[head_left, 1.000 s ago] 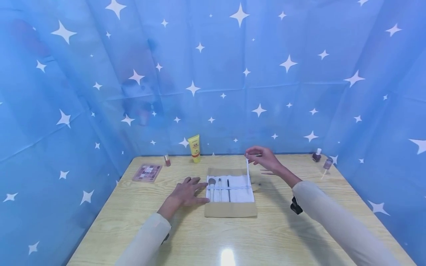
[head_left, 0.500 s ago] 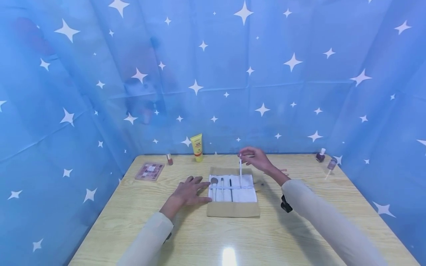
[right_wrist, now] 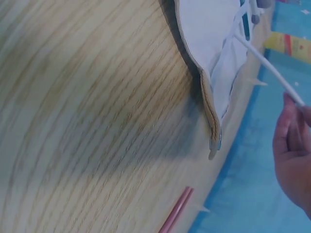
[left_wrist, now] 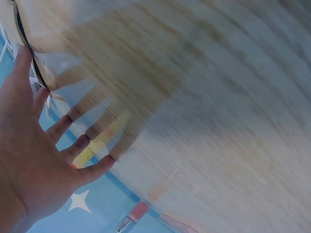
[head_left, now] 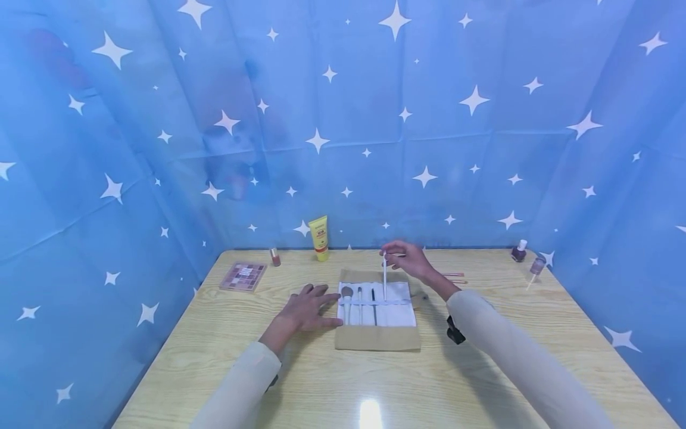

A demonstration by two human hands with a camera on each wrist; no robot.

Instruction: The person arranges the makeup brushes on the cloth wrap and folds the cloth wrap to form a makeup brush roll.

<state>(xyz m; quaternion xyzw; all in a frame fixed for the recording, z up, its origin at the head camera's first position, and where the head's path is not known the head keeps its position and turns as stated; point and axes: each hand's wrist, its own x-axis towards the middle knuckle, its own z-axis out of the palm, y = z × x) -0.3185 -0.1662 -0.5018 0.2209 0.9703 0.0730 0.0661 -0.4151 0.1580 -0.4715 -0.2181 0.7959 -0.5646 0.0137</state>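
Note:
A tan makeup brush roll with a white lining lies unfolded on the table. Under its strap sit a fluffy brush, a smaller brush and a dark slim one. My right hand pinches the top of a slim white makeup brush, held nearly upright. In the right wrist view the lower tip of that brush is at the strap; its upper end is hidden by the fingers. My left hand, fingers spread, rests at the roll's left edge.
Along the back stand a small red bottle, a yellow tube, a dark nail polish and a purple bottle. An eyeshadow palette lies at left. Pink sticks lie right of the roll. A starry curtain encloses the table.
My right hand has moved left with the white brush, from the roll's right side to beside the dark brush, and its tip now meets the strap. The left hand stays put.

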